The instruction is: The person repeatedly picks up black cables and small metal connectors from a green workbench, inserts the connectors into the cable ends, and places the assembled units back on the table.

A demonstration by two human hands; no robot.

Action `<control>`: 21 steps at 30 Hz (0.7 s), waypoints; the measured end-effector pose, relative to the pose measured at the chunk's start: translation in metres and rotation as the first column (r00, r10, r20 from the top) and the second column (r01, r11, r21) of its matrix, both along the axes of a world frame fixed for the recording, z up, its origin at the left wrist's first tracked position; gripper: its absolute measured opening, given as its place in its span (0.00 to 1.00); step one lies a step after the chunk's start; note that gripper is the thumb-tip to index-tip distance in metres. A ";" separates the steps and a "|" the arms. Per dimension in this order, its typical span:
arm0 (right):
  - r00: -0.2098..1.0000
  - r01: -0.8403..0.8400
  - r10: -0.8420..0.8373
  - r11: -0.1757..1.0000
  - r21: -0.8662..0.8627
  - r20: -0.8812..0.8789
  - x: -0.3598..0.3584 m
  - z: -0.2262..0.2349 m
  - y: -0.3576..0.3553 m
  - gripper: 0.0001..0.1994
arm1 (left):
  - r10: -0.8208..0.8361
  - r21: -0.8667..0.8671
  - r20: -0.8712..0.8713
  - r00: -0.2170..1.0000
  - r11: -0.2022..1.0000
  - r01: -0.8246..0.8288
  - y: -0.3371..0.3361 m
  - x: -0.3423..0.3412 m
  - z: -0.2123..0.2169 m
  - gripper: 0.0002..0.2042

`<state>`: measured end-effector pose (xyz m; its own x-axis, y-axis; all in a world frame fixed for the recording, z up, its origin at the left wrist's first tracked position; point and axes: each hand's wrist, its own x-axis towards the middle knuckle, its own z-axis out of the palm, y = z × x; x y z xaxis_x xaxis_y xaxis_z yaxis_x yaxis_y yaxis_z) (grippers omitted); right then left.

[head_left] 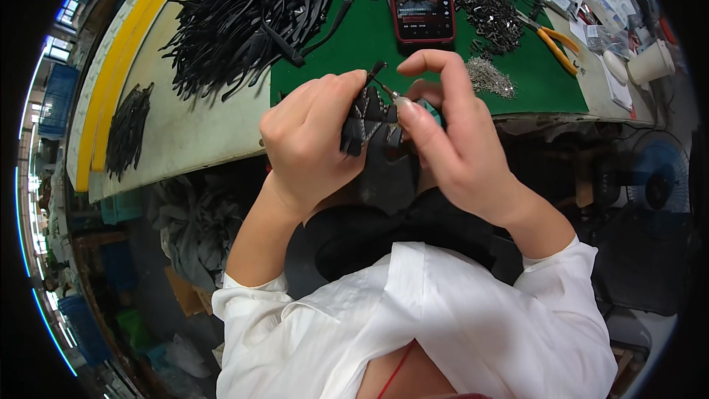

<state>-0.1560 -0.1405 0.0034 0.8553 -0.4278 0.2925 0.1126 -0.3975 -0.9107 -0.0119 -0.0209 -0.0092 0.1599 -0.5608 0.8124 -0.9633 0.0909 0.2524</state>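
My left hand (304, 140) is closed around a bundle of black glasses temples (356, 133), some with a silvery line along them. One temple end (377, 69) sticks up past my thumb and forefinger. Between the thumb and fingers of my right hand (469, 144) is a small screwdriver (396, 94), its thin shaft slanting toward that temple end. Whether the tip touches a screw is too small to tell. Part of a teal handle shows beside my right fingers. Both hands are above the front edge of the table.
A big heap of black temples (244, 15) covers the table's back left, beside yellow strips (122, 66) and a smaller bunch (129, 129). On the green mat (543, 92) lie a phone (421, 0), dark metal parts (491, 18), tiny silver pieces (490, 77) and orange-handled pliers (555, 44). A white cup (650, 64) sits right.
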 end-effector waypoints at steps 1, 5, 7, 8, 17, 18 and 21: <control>0.994 0.087 -0.068 0.970 -0.229 0.090 0.003 -0.008 0.000 0.16 | 0.023 0.002 0.014 1.000 1.000 -0.023 -0.002 0.001 -0.003 0.20; 0.995 0.081 -0.096 0.936 -0.343 -0.026 0.003 -0.013 0.000 0.23 | 0.175 0.136 -0.063 0.983 0.977 -0.165 0.004 0.003 0.004 0.20; 0.988 0.064 -0.101 0.956 -0.285 -0.115 -0.003 -0.009 -0.004 0.25 | 0.358 0.151 -0.163 0.919 0.930 -0.335 0.020 0.029 0.012 0.18; 0.985 0.054 -0.098 0.956 -0.289 -0.139 -0.008 -0.011 -0.007 0.25 | 0.488 0.193 -0.176 0.855 0.869 -0.456 0.035 0.049 0.011 0.16; 0.925 0.120 -0.081 0.989 0.083 -0.372 -0.050 -0.030 -0.036 0.17 | 0.918 0.540 0.245 0.311 0.137 -0.830 0.181 0.228 -0.029 0.31; 0.925 0.108 -0.071 0.991 0.080 -0.372 -0.045 -0.029 -0.035 0.16 | 0.922 0.565 0.232 0.311 0.132 -0.814 0.187 0.240 -0.032 0.32; 0.932 0.067 -0.029 0.993 0.094 -0.362 -0.034 -0.022 -0.030 0.16 | 0.856 0.337 0.408 0.317 0.182 -0.924 0.199 0.286 -0.059 0.32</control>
<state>-0.1896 -0.1700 -0.0191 0.8724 -0.4825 -0.0785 -0.2468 -0.2961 -0.9227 0.2738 0.1778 -0.0682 0.7430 -0.3576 0.5658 -0.3354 -0.9304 -0.1477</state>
